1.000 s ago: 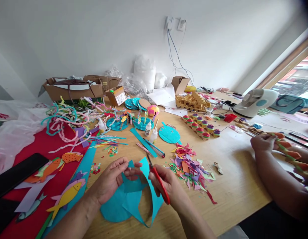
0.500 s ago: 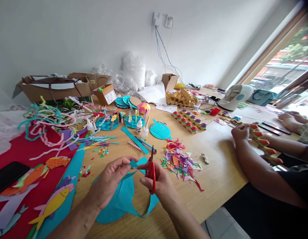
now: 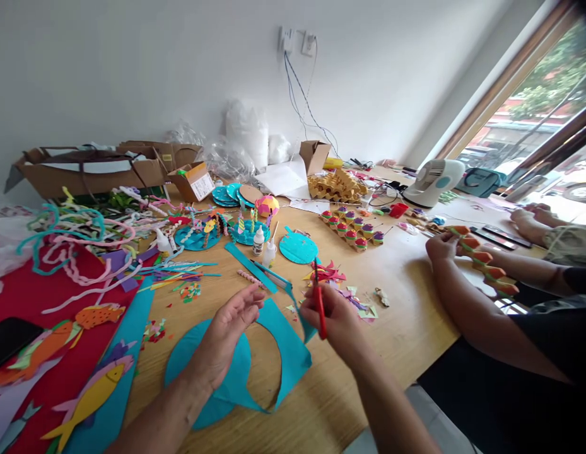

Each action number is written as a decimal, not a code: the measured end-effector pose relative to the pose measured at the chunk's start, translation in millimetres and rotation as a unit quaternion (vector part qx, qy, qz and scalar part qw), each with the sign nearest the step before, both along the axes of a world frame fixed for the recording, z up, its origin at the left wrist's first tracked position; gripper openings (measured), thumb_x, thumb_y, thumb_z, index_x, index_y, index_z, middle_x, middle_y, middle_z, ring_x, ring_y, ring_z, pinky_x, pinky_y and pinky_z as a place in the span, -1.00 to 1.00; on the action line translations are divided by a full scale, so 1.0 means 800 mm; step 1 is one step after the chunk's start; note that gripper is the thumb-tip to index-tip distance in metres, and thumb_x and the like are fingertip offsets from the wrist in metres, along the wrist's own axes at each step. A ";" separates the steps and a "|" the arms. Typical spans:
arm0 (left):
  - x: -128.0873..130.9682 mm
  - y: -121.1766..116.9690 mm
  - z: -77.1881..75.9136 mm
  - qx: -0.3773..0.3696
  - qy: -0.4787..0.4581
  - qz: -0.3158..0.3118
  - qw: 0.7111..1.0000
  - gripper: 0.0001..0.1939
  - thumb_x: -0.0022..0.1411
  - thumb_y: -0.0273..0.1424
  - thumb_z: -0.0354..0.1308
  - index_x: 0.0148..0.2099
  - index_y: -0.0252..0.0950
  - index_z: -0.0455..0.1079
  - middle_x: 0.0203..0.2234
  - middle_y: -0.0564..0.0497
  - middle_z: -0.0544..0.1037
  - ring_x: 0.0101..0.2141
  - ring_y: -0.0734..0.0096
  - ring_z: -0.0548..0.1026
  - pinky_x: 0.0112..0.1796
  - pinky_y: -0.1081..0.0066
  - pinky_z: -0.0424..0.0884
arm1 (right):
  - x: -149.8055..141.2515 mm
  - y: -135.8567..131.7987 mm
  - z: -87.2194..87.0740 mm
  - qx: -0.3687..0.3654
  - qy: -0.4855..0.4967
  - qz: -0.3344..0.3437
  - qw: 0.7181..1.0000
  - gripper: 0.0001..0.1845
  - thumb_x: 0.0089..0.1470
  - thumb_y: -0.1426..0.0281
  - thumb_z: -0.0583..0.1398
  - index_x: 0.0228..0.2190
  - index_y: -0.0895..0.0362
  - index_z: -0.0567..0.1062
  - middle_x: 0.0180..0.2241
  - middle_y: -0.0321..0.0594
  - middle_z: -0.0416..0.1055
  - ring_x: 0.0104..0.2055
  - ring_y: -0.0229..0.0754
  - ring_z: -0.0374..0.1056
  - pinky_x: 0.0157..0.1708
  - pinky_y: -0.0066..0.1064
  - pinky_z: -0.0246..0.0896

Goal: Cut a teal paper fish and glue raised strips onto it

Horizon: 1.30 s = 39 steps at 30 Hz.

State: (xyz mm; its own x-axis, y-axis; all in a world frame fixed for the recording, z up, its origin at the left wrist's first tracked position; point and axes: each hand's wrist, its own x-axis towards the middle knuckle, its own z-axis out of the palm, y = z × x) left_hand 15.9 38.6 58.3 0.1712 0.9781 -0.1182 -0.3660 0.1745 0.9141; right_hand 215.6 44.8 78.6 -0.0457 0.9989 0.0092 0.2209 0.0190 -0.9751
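Observation:
My right hand [image 3: 342,318] grips red-handled scissors [image 3: 322,312], blades pointing away from me. A narrow strip of blue paper [image 3: 303,318] hangs from the fingers of the same hand. My left hand [image 3: 231,331] is open, palm turned inward, with nothing in it. Beneath and between the hands lies a blue sheet with a round cut-out [image 3: 295,362], its curved edge resting on the wood. Partly under my left forearm sits a blue disc [image 3: 186,353]. Colourful paper scraps [image 3: 333,272] are heaped beyond my right hand, which partly hides them.
Glue bottles [image 3: 258,241], a blue paper strip [image 3: 250,268] and an egg carton with painted cups [image 3: 352,228] stand farther back. Paper fish [image 3: 96,397] lie on red sheeting at left. At right, another person's hands [image 3: 441,244] hold an orange-and-green craft piece [image 3: 482,258].
My hands have moved apart. The left has let go of the blue paper and opened; the right has moved right with the scissors and a blue strip. The view has shifted slightly.

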 end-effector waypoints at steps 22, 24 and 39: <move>-0.055 -0.030 -0.041 0.142 0.409 -0.076 0.898 -0.79 0.03 -0.48 0.14 -0.30 -0.11 0.54 -0.37 0.01 0.58 -0.33 0.24 0.50 -0.30 0.42 0.36 | 0.007 -0.029 -0.031 -0.119 -0.570 0.075 0.809 -0.87 0.10 0.43 0.07 -0.31 0.12 0.41 -0.32 -0.09 0.51 -0.35 -0.09 0.40 -0.53 -0.40 -0.21; -0.055 -0.031 -0.043 0.140 0.401 -0.072 0.902 -0.80 0.03 -0.48 0.14 -0.31 -0.11 0.53 -0.39 0.02 0.58 -0.35 0.25 0.50 -0.30 0.42 0.36 | 0.000 -0.034 -0.042 -0.113 -0.564 0.068 0.815 -0.87 0.10 0.45 0.06 -0.33 0.13 0.40 -0.35 -0.09 0.51 -0.35 -0.09 0.39 -0.52 -0.41 -0.19; -0.056 -0.032 0.014 0.165 0.329 -0.010 0.930 -0.88 0.08 -0.34 0.19 -0.33 -0.09 0.56 -0.39 0.00 0.60 -0.30 0.16 0.50 -0.25 0.37 0.35 | -0.022 -0.016 0.063 0.094 -0.366 0.040 0.925 -0.91 -0.01 0.44 0.08 -0.51 0.09 0.24 -0.59 -0.37 0.27 -0.58 -0.32 0.12 -0.58 -0.49 -0.14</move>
State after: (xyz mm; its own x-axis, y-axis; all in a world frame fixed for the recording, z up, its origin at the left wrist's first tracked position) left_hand -28.7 13.2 69.2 0.1877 0.9768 0.1029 0.2907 -0.1553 0.9441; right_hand 197.9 31.8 128.7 -0.1816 0.9761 0.1194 0.8115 0.2173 -0.5424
